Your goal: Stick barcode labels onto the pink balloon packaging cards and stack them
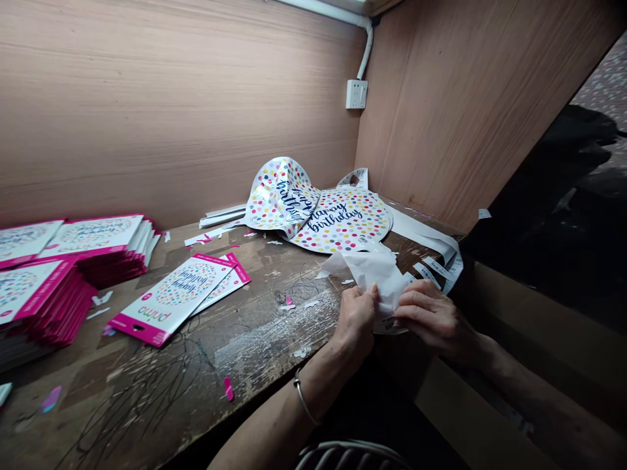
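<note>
My left hand [355, 320] is closed on the near left side of a folded white foil balloon [375, 274], with the thumb pressed on top. Fingers of my right hand [438, 320] are closed on its right edge. Small dark print shows low on the balloon, and its underside is hidden. It is held at the table's front edge. Just beyond lie flat, dotted "happy birthday" foil balloons [350, 219], one folded up at the left [281, 196]. A white label strip [435, 238] curls over the edge beside my right hand.
Two pink-and-white balloon packets [174, 294] lie mid-table, with stacks of similar packets [53, 300] at the left. Scraps [228, 389] litter the worn wooden table [264, 346]. Wooden panels [171, 98] stand behind and right, with a socket [356, 94]. A cardboard box [455, 405] sits below at right.
</note>
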The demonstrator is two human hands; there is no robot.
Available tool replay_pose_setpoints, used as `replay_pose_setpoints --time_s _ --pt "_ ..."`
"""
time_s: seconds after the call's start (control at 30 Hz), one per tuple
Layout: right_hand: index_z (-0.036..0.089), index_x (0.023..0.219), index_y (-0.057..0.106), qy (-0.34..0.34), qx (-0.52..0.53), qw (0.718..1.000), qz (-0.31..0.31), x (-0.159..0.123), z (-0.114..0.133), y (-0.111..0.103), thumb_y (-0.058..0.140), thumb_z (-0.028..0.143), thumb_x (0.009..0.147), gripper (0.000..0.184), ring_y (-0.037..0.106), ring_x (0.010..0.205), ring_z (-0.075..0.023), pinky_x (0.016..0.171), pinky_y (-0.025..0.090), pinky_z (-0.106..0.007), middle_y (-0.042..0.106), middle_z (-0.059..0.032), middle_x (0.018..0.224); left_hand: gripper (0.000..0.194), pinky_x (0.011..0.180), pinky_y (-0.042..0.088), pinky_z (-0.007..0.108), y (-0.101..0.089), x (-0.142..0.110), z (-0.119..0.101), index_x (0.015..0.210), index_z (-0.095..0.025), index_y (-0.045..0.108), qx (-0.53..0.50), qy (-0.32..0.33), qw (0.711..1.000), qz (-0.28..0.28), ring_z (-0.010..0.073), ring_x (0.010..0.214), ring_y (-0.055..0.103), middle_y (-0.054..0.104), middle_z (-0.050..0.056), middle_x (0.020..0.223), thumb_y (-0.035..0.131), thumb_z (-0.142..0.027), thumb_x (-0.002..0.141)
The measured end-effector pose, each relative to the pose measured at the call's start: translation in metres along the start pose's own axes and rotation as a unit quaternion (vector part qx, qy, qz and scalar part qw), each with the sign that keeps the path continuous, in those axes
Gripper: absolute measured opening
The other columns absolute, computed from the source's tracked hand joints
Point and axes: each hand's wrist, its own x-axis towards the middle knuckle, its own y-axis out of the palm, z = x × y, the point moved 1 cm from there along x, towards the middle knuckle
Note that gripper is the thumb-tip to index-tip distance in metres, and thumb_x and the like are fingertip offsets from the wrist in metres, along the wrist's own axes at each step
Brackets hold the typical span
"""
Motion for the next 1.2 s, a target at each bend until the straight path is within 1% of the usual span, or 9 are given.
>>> replay_pose_setpoints --time_s 0.13,0.2,0.43,0.6,0.7,0.83,1.03,1.1,1.2 --pt "0.017 0.073 0.055 0.035 0.016 0.998 0.046 0.007 0.000 0.000 0.049 0.014 0.085 0.014 0.047 0.075 -0.0162 0.070 0.037 -0.034 0.056 -0.0026 0.073 0.015 0.045 0.027 0.022 -0.002 0.000 0.002 0.056 -0.012 0.057 0.006 -0.007 1.000 0.014 0.0084 0.042 0.039 0.051 0.000 0.049 0.064 -0.022 0.064" --pt "0.017 0.072 0.053 0.030 0.007 0.999 0.045 0.007 0.002 0.001 0.047 0.012 0.085 0.015 0.046 0.075 -0.0162 0.069 0.037 -0.034 0.055 -0.0028 0.073 0.017 0.044 0.027 0.022 -0.003 0.003 0.005 0.054 -0.012 0.057 0.001 -0.008 1.000 0.008 0.0080 0.041 0.037 0.049 -0.001 0.048 0.065 -0.024 0.063" --pt "0.017 0.081 0.058 -0.063 -0.107 0.992 -0.017 -0.002 0.010 0.007 0.045 0.006 0.082 0.017 0.049 0.085 -0.0202 0.079 0.041 -0.040 0.058 -0.0064 0.082 0.021 0.047 0.033 0.024 -0.004 0.019 0.014 0.057 -0.013 0.059 -0.029 -0.021 0.999 -0.028 0.0103 0.044 0.042 0.051 0.000 0.049 0.071 -0.030 0.056" --pt "0.015 0.084 0.060 -0.108 -0.124 0.985 -0.045 -0.007 0.011 0.009 0.044 0.007 0.085 0.018 0.053 0.086 -0.0193 0.084 0.041 -0.041 0.061 -0.0078 0.086 0.018 0.049 0.037 0.025 -0.003 0.021 0.014 0.062 -0.012 0.060 -0.048 -0.023 0.998 -0.028 0.0115 0.046 0.045 0.053 0.001 0.051 0.067 -0.027 0.059" --pt "0.015 0.086 0.060 -0.091 -0.122 0.988 -0.036 -0.008 0.011 0.011 0.043 0.007 0.084 0.019 0.055 0.086 -0.0186 0.083 0.040 -0.040 0.064 -0.0070 0.088 0.018 0.049 0.036 0.024 -0.003 0.019 0.014 0.064 -0.012 0.059 -0.052 -0.016 0.998 -0.027 0.0108 0.046 0.045 0.054 0.001 0.053 0.066 -0.028 0.061" --pt "0.016 0.094 0.059 -0.026 -0.108 0.994 -0.002 -0.003 0.014 0.016 0.049 0.012 0.083 0.015 0.054 0.081 -0.0179 0.086 0.036 -0.043 0.063 -0.0043 0.082 0.019 0.047 0.033 0.022 -0.004 0.015 0.016 0.064 -0.012 0.060 -0.047 -0.003 0.999 -0.010 0.0096 0.046 0.043 0.054 0.001 0.054 0.067 -0.029 0.061" --pt "0.016 0.073 0.058 0.052 -0.069 0.996 0.021 0.005 0.020 0.021 0.048 0.011 0.082 0.014 0.048 0.074 -0.0175 0.078 0.036 -0.040 0.056 -0.0024 0.069 0.016 0.045 0.030 0.021 -0.005 0.011 0.016 0.060 -0.012 0.060 -0.036 0.006 0.999 -0.013 0.0084 0.044 0.041 0.052 0.000 0.052 0.065 -0.026 0.064" --pt "0.016 0.070 0.056 0.050 -0.060 0.997 0.011 0.005 0.021 0.020 0.047 0.010 0.083 0.017 0.047 0.073 -0.0170 0.078 0.036 -0.040 0.054 -0.0019 0.067 0.017 0.045 0.031 0.021 -0.005 0.012 0.017 0.060 -0.012 0.060 -0.040 0.004 0.999 -0.017 0.0084 0.045 0.041 0.052 0.000 0.052 0.067 -0.027 0.063" --pt "0.017 0.073 0.057 0.006 -0.064 0.998 0.013 0.001 0.022 0.018 0.042 0.007 0.082 0.020 0.049 0.077 -0.0170 0.084 0.037 -0.043 0.056 -0.0025 0.072 0.019 0.047 0.033 0.022 -0.004 0.014 0.019 0.062 -0.012 0.060 -0.059 -0.002 0.998 -0.019 0.0094 0.046 0.045 0.055 0.001 0.055 0.069 -0.029 0.061"
